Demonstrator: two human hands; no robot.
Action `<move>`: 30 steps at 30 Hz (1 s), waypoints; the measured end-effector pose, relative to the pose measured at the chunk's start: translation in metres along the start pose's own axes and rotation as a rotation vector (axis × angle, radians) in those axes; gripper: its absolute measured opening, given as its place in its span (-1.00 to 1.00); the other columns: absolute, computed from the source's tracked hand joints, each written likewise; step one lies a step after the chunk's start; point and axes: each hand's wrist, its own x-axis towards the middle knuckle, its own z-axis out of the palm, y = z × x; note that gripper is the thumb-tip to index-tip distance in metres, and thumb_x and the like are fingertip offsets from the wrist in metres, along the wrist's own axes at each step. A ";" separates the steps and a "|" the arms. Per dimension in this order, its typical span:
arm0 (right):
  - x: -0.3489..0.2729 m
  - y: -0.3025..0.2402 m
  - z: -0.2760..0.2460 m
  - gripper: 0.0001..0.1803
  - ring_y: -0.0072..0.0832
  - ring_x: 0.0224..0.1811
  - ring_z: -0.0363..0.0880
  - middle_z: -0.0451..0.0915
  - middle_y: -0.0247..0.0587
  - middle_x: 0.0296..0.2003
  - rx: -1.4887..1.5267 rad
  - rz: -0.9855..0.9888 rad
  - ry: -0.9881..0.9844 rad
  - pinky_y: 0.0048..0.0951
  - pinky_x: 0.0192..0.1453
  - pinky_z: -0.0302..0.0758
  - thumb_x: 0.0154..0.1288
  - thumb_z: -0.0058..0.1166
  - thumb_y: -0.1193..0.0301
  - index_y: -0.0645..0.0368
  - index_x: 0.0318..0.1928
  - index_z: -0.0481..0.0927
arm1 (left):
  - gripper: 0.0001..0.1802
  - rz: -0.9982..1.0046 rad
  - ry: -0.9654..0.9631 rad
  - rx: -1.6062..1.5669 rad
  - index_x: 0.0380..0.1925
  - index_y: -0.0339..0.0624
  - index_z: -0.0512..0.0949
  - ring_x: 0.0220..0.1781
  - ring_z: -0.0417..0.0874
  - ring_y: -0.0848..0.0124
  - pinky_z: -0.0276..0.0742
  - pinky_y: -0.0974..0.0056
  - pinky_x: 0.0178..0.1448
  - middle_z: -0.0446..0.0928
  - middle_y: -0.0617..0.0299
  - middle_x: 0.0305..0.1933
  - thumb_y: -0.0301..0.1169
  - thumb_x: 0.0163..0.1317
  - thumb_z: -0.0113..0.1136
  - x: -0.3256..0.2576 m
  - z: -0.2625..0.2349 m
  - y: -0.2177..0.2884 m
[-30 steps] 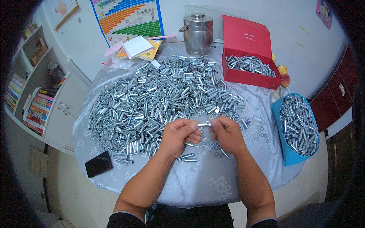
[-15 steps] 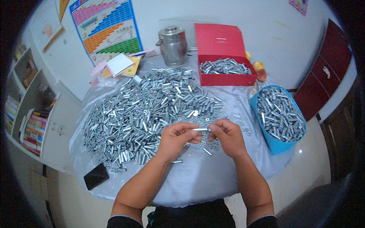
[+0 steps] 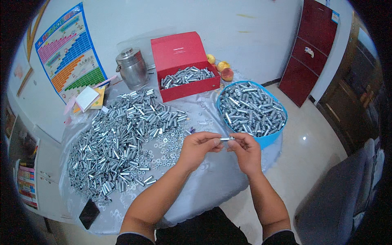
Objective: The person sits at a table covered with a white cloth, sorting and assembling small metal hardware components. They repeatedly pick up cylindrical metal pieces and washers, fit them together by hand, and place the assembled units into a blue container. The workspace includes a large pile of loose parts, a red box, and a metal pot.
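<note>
A short shiny metal tube [image 3: 225,139] lies level between my two hands. Thumb and fingers of my left hand [image 3: 198,150] pinch its left end. At its right end, my right hand [image 3: 247,153] closes thumb and fingertips round it; whether a small ring sits there too, I cannot make out. Both hands are above the table's right part, just in front of a blue bin [image 3: 268,141] filled with similar metal pieces. To their left spreads a big heap of metal tubes [image 3: 122,136], with flat washers [image 3: 165,141] scattered along its right side.
Behind the heap stands an open red box [image 3: 190,89] partly filled with metal pieces. A steel canister [image 3: 132,69], notebooks [image 3: 87,99] and several fruits [image 3: 223,66] sit toward the back. A black phone [image 3: 89,214] lies at the table's near left edge. A grey chair [image 3: 332,196] is at right.
My view has turned to the right, and my hands are now in front of the blue bin instead of the heap. The metal tube is still held between both hands.
</note>
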 end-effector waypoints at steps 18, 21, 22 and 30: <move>0.046 -0.034 -0.001 -0.73 -0.53 -0.30 0.61 0.62 -0.17 -0.31 0.143 -0.018 0.422 -0.57 -0.17 0.54 0.30 0.08 0.49 0.42 -0.06 0.51 | -0.74 0.174 0.483 -0.017 -0.10 -0.38 0.54 -0.30 0.68 0.36 0.64 0.36 -0.21 0.62 0.07 -0.26 -0.42 0.29 0.15 -0.024 -0.078 0.047; 0.040 -0.020 0.024 -0.75 -0.56 -0.31 0.59 0.61 -0.19 -0.32 -0.015 -0.105 0.275 -0.58 -0.16 0.54 0.28 0.11 0.49 0.40 -0.08 0.53 | -0.77 0.171 0.631 0.000 -0.13 -0.37 0.55 -0.35 0.66 0.40 0.63 0.39 -0.27 0.61 0.12 -0.30 -0.44 0.29 0.15 -0.053 -0.111 0.047; 0.040 -0.020 0.037 -0.76 -0.59 -0.32 0.58 0.61 -0.22 -0.33 0.006 -0.092 0.251 -0.59 -0.17 0.53 0.26 0.15 0.49 0.38 -0.10 0.55 | -0.78 0.160 0.663 0.003 -0.13 -0.37 0.55 -0.35 0.66 0.40 0.63 0.39 -0.28 0.61 0.12 -0.30 -0.45 0.29 0.14 -0.061 -0.120 0.046; 0.059 0.013 0.089 -0.80 -0.64 -0.34 0.55 0.61 -0.29 -0.37 -0.206 -0.189 0.176 -0.60 -0.19 0.49 0.27 0.13 0.47 0.31 -0.13 0.58 | -0.80 0.193 0.818 0.037 -0.16 -0.35 0.57 -0.38 0.66 0.41 0.64 0.37 -0.30 0.62 0.13 -0.33 -0.46 0.29 0.15 -0.108 -0.167 0.043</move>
